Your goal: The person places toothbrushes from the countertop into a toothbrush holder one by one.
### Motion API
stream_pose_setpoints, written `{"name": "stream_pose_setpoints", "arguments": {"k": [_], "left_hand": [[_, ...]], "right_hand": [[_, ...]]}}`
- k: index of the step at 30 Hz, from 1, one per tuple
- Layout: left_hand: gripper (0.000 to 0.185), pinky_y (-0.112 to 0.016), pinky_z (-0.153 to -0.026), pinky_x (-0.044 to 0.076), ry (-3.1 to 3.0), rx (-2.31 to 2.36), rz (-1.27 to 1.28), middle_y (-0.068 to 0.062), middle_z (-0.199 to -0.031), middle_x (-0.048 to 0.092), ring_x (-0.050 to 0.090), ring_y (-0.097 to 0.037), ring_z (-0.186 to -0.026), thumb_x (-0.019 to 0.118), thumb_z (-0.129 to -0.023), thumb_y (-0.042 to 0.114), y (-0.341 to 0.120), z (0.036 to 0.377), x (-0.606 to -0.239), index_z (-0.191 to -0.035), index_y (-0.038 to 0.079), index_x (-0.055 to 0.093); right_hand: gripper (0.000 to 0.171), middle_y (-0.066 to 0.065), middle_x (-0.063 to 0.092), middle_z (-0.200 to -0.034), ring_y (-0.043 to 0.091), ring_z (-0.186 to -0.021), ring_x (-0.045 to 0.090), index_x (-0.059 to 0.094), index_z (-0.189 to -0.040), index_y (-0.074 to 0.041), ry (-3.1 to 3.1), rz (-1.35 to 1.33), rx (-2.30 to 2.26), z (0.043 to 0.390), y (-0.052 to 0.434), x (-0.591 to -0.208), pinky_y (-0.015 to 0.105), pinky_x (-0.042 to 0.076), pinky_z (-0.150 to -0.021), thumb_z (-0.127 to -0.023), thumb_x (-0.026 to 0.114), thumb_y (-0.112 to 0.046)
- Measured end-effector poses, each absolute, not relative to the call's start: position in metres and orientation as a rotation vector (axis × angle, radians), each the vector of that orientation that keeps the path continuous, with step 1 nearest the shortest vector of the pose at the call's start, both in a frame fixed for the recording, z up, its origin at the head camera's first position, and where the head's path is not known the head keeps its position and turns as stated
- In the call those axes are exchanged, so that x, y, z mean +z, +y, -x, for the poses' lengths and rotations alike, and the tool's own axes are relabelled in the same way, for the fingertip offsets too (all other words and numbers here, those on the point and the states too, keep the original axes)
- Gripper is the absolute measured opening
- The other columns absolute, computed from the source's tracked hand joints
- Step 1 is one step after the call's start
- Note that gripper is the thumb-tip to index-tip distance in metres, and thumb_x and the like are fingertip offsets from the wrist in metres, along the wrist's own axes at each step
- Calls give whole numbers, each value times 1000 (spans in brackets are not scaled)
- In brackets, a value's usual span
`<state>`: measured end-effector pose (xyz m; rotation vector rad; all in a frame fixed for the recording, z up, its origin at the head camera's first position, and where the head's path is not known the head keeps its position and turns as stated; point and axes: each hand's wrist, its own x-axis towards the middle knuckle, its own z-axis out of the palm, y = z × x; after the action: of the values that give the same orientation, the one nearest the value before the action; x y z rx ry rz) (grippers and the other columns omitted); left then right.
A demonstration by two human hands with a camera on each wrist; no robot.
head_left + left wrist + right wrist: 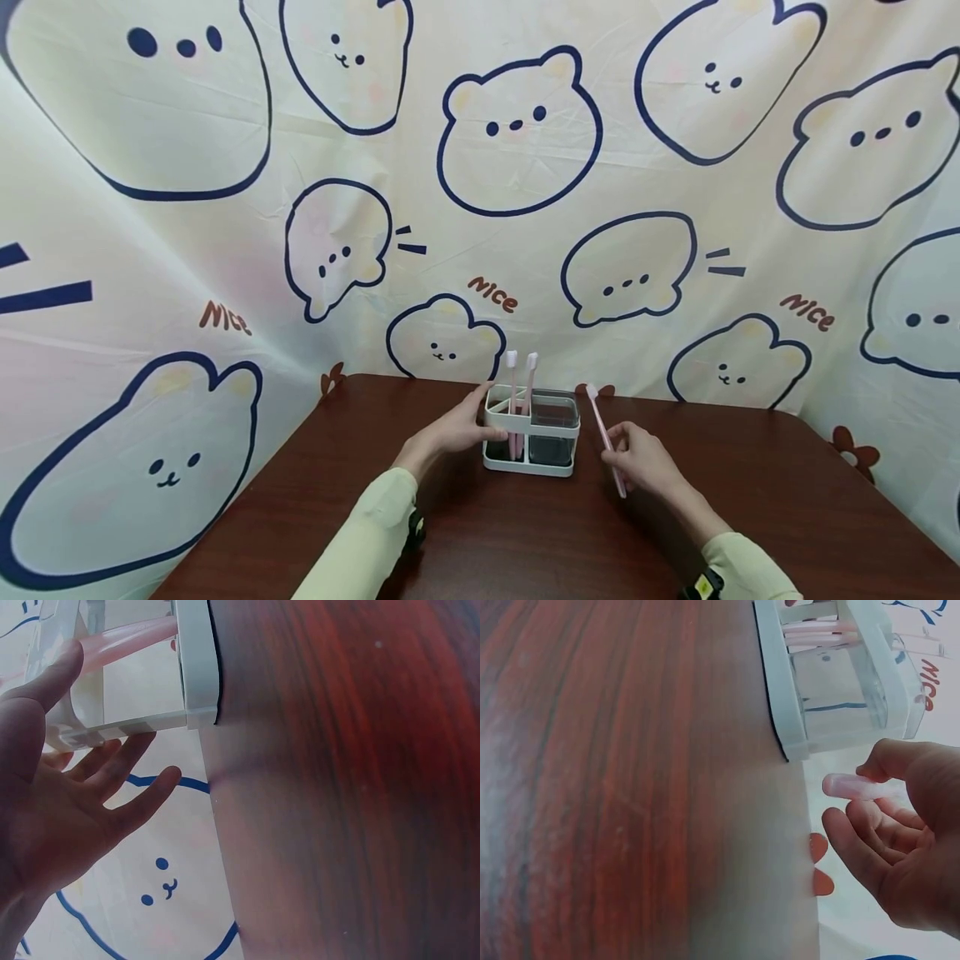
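Observation:
A white toothbrush holder (553, 432) with clear compartments stands upright on the table. My left hand (450, 429) grips its left side, thumb at the front and fingers along the side, as the left wrist view shows. Two pink toothbrushes (513, 379) stand in the holder's left part, heads up. To the right of the holder, my right hand (647, 460) pinches another pink toothbrush (603, 429) between thumb and fingers. That brush is tilted, its white head up and its handle end (844, 786) pointing down above the table.
The brown wooden table (480, 542) has its back edge just behind the holder. A pale cloth (517, 250) with cartoon animal outlines hangs behind and at both sides. Dark bands (705, 585) are on both wrists.

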<state>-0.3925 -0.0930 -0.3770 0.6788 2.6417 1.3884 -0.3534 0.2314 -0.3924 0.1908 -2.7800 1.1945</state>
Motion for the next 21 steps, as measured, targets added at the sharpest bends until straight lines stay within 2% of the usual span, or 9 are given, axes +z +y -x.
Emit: {"name": "stream_pose_setpoints", "arguments": {"k": [12,21], "left_hand": [[88,-62,-116,27,2657,1369,-705,-12,-151,34,39,-31,-133,76,-88,28,-93,394,-376,-156,23,21],[87,-62,-116,26,2665,1355,-717,-13,-152,34,39,-31,-134,75,-89,27,-93,394,-376,-157,21,21]], "right_hand": [[35,9,55,-78,25,-53,57,52,-121,-3,-2702,-264,1202,352,222,-369,32,51,-46,-91,66,-14],[31,8,57,-79,20,-57,54,55,-116,-4,-2653,-308,1171,355,212,-357,30,50,-46,-90,68,-16]]}}
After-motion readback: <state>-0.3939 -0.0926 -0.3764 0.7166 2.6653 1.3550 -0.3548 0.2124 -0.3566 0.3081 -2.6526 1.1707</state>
